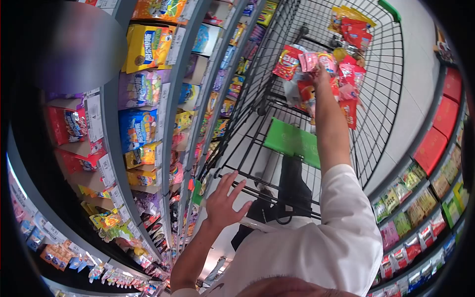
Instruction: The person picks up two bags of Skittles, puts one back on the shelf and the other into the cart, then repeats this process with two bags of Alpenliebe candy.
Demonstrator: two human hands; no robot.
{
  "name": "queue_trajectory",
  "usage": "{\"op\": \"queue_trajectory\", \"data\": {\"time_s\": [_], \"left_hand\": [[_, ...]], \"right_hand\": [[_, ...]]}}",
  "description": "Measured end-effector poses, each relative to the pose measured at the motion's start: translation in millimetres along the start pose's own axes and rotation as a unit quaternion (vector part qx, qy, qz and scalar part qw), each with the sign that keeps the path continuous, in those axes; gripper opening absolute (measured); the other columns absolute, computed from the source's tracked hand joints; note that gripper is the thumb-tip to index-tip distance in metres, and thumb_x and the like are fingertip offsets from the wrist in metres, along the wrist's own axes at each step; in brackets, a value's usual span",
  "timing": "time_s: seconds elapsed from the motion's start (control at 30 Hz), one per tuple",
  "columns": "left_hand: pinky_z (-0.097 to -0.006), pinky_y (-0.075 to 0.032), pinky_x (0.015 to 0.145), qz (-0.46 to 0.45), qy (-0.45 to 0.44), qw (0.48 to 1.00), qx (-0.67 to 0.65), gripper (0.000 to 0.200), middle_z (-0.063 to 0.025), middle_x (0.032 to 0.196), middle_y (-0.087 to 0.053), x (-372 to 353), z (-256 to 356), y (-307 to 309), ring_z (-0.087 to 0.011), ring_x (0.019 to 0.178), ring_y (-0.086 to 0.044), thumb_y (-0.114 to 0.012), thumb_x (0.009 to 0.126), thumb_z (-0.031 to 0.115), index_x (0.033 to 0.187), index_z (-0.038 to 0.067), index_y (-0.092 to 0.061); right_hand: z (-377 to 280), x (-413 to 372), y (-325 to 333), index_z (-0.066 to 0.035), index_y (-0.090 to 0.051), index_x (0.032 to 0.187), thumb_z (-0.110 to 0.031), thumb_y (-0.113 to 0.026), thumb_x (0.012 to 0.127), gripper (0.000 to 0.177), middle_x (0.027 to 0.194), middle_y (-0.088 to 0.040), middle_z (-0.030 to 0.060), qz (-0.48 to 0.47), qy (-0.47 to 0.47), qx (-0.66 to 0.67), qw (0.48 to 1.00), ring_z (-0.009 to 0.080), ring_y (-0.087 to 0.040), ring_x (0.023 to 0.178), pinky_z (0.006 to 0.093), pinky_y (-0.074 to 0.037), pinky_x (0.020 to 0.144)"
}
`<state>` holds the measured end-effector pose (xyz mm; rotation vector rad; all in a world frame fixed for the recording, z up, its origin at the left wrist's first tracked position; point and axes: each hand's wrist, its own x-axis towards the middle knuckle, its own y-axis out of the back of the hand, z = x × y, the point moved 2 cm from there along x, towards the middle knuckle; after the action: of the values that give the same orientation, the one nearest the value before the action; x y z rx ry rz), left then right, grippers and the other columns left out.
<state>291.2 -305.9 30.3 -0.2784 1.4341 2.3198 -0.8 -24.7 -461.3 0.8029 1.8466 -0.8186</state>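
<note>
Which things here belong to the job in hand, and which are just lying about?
In use:
Right hand, at a pink packet
Shopping cart
Red packets in the cart
Left hand, fingers spread, near the cart

Just around:
Yellow bag, left shelves
Blue bag, left shelves
Red boxes, right shelves

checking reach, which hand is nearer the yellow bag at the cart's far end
Right. The right hand is over the packets in the cart, short of the yellow bag; the left hand is farther back, by the cart's near end.
</note>
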Motion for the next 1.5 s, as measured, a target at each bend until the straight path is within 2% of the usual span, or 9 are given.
{"op": "queue_trajectory", "data": {"time_s": [0.13, 0.23, 0.3, 0.57, 0.9, 0.97, 1.17, 1.23, 1.5], "left_hand": [[-0.0432, -0.051, 0.094, -0.011, 0.014, 1.000, 0.000, 0.058, -0.0179, 0.138, -0.052, 2, 6, 4, -0.0397, 0.121, -0.054, -0.080, 0.069, 0.026, 0.122, 0.011, -0.062], [-0.0431, -0.050, 0.095, -0.023, 0.024, 0.999, -0.006, 0.057, -0.0178, 0.137, -0.052, 5, 7, 6, -0.0387, 0.122, -0.053, -0.080, 0.069, 0.027, 0.121, 0.011, -0.063], [-0.0431, -0.050, 0.095, -0.017, 0.018, 1.000, -0.014, 0.057, -0.0176, 0.138, -0.052, 3, 5, 5, -0.0385, 0.123, -0.053, -0.080, 0.069, 0.027, 0.121, 0.011, -0.063], [-0.0385, -0.055, 0.084, 0.012, 0.007, 1.000, 0.011, 0.053, -0.0117, 0.140, -0.050, -7, 2, 9, -0.0311, 0.126, -0.052, -0.075, 0.075, 0.033, 0.123, 0.015, -0.063], [-0.0418, -0.054, 0.086, 0.102, -0.009, 0.993, -0.061, 0.051, -0.0083, 0.139, -0.052, -28, -10, 9, -0.0279, 0.130, -0.048, -0.069, 0.084, 0.041, 0.127, 0.015, -0.061], [-0.0404, -0.054, 0.086, 0.140, -0.015, 0.987, -0.082, 0.048, -0.0076, 0.135, -0.055, -37, -14, 6, -0.0274, 0.127, -0.051, -0.067, 0.087, 0.042, 0.126, 0.014, -0.062], [-0.0341, -0.052, 0.086, 0.134, 0.035, 0.939, -0.314, 0.040, -0.0094, 0.117, -0.066, -53, -31, 10, -0.0229, 0.104, -0.065, -0.055, 0.097, 0.041, 0.123, 0.013, -0.064], [-0.0328, -0.050, 0.086, 0.156, -0.060, 0.848, -0.503, 0.046, -0.0099, 0.113, -0.067, -55, -39, -2, -0.0200, 0.094, -0.065, -0.048, 0.102, 0.041, 0.126, 0.004, -0.060], [-0.0228, -0.054, 0.049, 0.044, -0.037, 0.735, -0.676, 0.047, -0.0026, 0.104, -0.058, -141, -36, 6, -0.0066, 0.092, -0.058, -0.052, 0.101, 0.037, 0.130, 0.001, -0.051]], "right_hand": [[10, 59, -3, -0.006, -0.066, 0.084, -0.006, -0.076, 0.081, 0.011, 0.081, -0.069, 0.0063, 0.010, -0.004, 0.126, 0.992, 0.0225, -0.067, 0.068, 0.0346, -0.053, 0.057], [-4, 25, -24, -0.022, -0.067, 0.084, -0.037, -0.065, 0.091, 0.017, 0.070, -0.063, -0.0055, -0.004, -0.006, -0.018, 1.000, 0.0166, -0.054, 0.062, 0.0372, -0.039, 0.057], [12, 78, -21, -0.019, -0.067, 0.086, -0.031, -0.067, 0.090, 0.013, 0.075, -0.065, -0.0018, -0.034, 0.009, 0.033, 0.999, 0.0207, -0.061, 0.072, 0.0445, -0.049, 0.062], [17, -50, -6, -0.011, -0.059, 0.092, -0.019, -0.066, 0.090, 0.011, 0.076, -0.061, 0.0028, -0.097, 0.036, 0.086, 0.991, 0.0218, -0.060, 0.060, 0.0375, -0.051, 0.052], [17, -309, 60, -0.012, -0.056, 0.110, -0.015, -0.059, 0.095, 0.016, 0.094, -0.060, -0.0051, -0.309, -0.018, -0.134, 0.941, 0.0111, -0.058, 0.076, 0.0268, -0.050, 0.075], [19, -342, 80, -0.011, -0.056, 0.114, -0.020, -0.060, 0.095, 0.022, 0.109, -0.063, 0.0026, -0.362, -0.009, -0.141, 0.921, 0.0171, -0.060, 0.100, 0.0354, -0.049, 0.088], [51, -496, 89, -0.003, -0.047, 0.130, -0.009, -0.058, 0.092, 0.040, 0.124, -0.058, 0.0077, -0.430, 0.059, -0.166, 0.885, 0.0204, -0.058, 0.114, 0.0397, -0.046, 0.099], [67, -551, 83, -0.003, -0.049, 0.127, -0.006, -0.058, 0.092, 0.037, 0.119, -0.061, 0.0067, -0.452, 0.067, -0.170, 0.873, 0.0180, -0.059, 0.109, 0.0361, -0.047, 0.097], [138, -620, 101, -0.001, -0.056, 0.122, -0.004, -0.061, 0.091, 0.032, 0.108, -0.066, 0.0049, -0.454, 0.190, -0.257, 0.831, 0.0117, -0.063, 0.092, 0.0277, -0.049, 0.083]]}}
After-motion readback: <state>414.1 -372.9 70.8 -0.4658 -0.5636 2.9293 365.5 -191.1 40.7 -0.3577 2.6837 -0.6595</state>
